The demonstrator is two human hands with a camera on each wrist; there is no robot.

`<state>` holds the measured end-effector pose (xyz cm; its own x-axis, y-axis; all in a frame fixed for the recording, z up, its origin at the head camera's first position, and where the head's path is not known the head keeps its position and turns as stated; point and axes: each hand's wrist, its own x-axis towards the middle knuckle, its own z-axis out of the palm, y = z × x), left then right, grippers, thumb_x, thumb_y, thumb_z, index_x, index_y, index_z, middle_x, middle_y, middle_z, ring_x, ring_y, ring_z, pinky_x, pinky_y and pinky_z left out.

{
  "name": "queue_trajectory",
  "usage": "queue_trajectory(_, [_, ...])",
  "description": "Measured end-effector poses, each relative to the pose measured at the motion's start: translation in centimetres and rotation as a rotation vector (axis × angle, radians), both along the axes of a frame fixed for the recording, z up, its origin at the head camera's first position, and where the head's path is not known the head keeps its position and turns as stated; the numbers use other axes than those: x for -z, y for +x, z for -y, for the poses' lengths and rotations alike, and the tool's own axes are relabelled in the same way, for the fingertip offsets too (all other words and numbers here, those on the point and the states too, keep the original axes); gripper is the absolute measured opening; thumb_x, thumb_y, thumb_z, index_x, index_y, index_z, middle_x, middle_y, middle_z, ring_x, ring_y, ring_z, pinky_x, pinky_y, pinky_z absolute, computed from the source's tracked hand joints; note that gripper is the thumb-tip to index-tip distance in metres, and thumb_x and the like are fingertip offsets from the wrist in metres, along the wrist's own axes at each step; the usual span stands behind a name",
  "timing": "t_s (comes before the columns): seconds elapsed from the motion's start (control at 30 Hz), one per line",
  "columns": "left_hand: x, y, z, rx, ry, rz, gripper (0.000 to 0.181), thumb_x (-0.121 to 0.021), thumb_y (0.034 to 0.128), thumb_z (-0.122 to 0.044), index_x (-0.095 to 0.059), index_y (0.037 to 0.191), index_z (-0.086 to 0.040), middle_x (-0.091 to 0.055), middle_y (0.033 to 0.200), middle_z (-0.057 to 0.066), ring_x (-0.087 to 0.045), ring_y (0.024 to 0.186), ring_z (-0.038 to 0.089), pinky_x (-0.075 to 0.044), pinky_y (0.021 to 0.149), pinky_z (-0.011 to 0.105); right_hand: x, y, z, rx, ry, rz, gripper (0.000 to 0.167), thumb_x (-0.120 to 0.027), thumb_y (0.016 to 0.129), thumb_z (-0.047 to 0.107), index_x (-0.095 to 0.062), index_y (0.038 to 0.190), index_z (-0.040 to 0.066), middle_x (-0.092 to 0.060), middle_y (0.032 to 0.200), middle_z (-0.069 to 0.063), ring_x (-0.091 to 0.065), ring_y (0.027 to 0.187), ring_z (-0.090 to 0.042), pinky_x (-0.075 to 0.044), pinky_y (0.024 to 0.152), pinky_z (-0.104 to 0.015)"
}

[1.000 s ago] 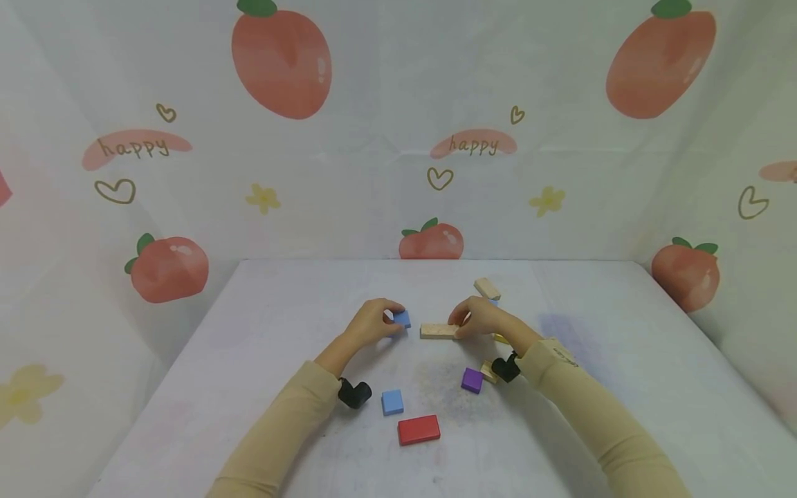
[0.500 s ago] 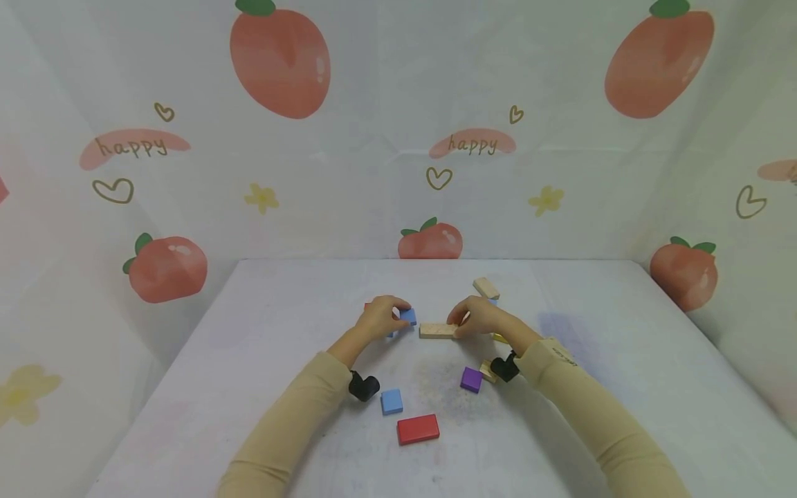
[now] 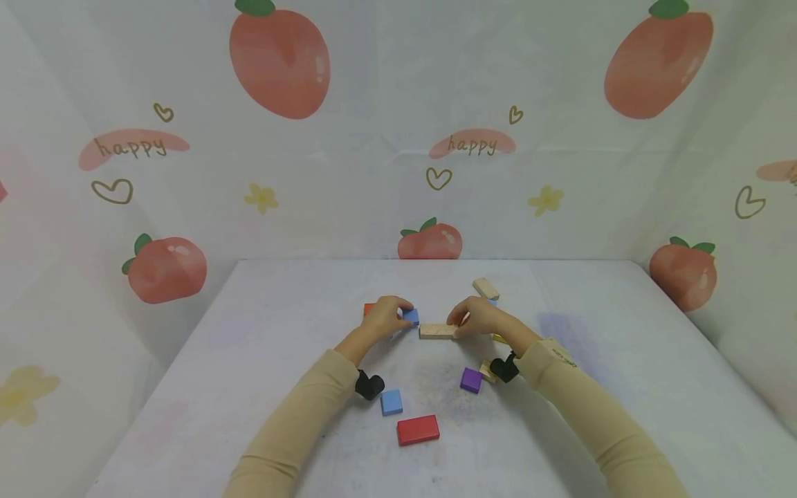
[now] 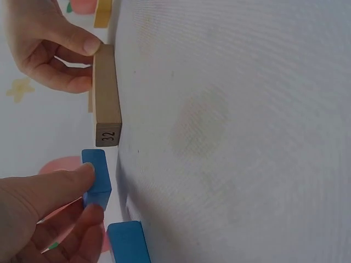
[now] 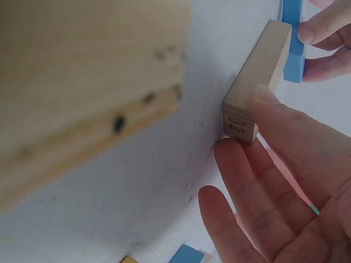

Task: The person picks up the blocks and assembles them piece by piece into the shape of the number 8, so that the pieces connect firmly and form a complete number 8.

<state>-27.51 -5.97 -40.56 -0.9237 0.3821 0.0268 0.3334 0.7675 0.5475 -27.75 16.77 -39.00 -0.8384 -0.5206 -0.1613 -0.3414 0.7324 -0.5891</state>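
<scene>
In the head view my left hand [image 3: 381,318] pinches a small blue block [image 3: 411,317] between thumb and fingers, close to the left end of a long plain wooden block [image 3: 437,331]. My right hand [image 3: 479,317] grips the other end of that wooden block, which lies on the table. The left wrist view shows the blue block [image 4: 97,178] just apart from the wooden block's end [image 4: 108,135], marked 32. A second blue block [image 4: 129,241] lies under the left hand. In the right wrist view, thumb and fingers hold the wooden block [image 5: 258,71].
Nearer on the table lie a light blue block [image 3: 391,402], a red block [image 3: 418,430], a purple block [image 3: 471,380] and a small wooden block [image 3: 488,372]. Behind the hands are a red-orange block [image 3: 369,309] and another wooden block [image 3: 486,288]. A yellow block [image 3: 500,338] is partly hidden.
My left hand has moved right with the blue block, closing the gap to the wooden block. A red-orange block has come into sight behind it. The right hand has stayed in place.
</scene>
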Motion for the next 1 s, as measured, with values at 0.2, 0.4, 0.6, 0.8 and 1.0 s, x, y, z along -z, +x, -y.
queue_trajectory(0.2, [0.18, -0.08, -0.19, 0.000, -0.030, -0.023, 0.032, -0.070, 0.0815, -0.009, -0.066, 0.113, -0.004, -0.067, 0.112, 0.011, -0.061, 0.088, 0.018, -0.050, 0.076, 0.029, 0.05, -0.12, 0.03, 0.006, 0.003, 0.003, 0.020, -0.072, 0.077, 0.007, -0.070, 0.096, 0.001, -0.069, 0.093, -0.013, -0.062, 0.085, -0.017, -0.053, 0.076, -0.029])
queue_trajectory(0.4, [0.49, -0.12, -0.25, -0.013, -0.032, -0.013, 0.031, -0.068, 0.0825, -0.009, -0.067, 0.113, -0.005, -0.066, 0.114, 0.012, -0.062, 0.093, 0.020, -0.051, 0.082, 0.033, 0.14, -0.16, 0.07, 0.011, 0.000, 0.013, 0.020, -0.072, 0.077, 0.007, -0.070, 0.096, 0.001, -0.069, 0.092, -0.012, -0.063, 0.085, -0.017, -0.053, 0.077, -0.031])
queue_trajectory(0.6, [0.66, -0.28, -0.32, -0.020, -0.010, -0.014, 0.030, -0.069, 0.0818, -0.008, -0.067, 0.111, -0.005, -0.066, 0.113, 0.013, -0.064, 0.095, 0.023, -0.051, 0.083, 0.035, 0.10, -0.13, 0.10, 0.019, -0.002, 0.021, 0.020, -0.072, 0.077, 0.005, -0.070, 0.097, 0.000, -0.069, 0.092, -0.013, -0.063, 0.085, -0.017, -0.053, 0.079, -0.031])
queue_trajectory(0.8, [0.72, -0.25, -0.27, -0.015, -0.014, -0.003, 0.030, -0.069, 0.0825, -0.010, -0.067, 0.112, -0.006, -0.066, 0.114, 0.013, -0.063, 0.097, 0.023, -0.050, 0.085, 0.035, 0.09, -0.13, 0.08, 0.016, 0.001, 0.013, 0.021, -0.072, 0.077, 0.005, -0.070, 0.097, 0.000, -0.069, 0.092, -0.013, -0.063, 0.084, -0.017, -0.053, 0.078, -0.031])
queue_trajectory(1.0, [0.65, -0.11, -0.21, -0.018, -0.010, 0.017, 0.031, -0.068, 0.0830, -0.011, -0.067, 0.114, -0.007, -0.065, 0.116, 0.013, -0.063, 0.100, 0.024, -0.050, 0.087, 0.037, 0.06, -0.10, 0.03, 0.005, 0.002, 0.000, 0.021, -0.072, 0.077, 0.006, -0.070, 0.097, 0.000, -0.069, 0.092, -0.013, -0.063, 0.084, -0.017, -0.053, 0.077, -0.031])
